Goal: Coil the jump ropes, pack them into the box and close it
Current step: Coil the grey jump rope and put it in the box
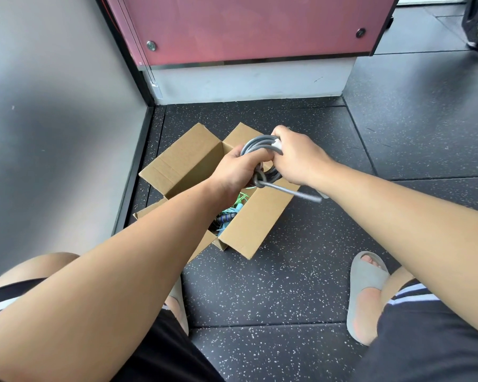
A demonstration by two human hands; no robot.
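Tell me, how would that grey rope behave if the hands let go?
Probably floppy: the grey rope bends into tight loops that the left hand and right hand clamp. Its free end sticks out fairly straight, so it may spring open.
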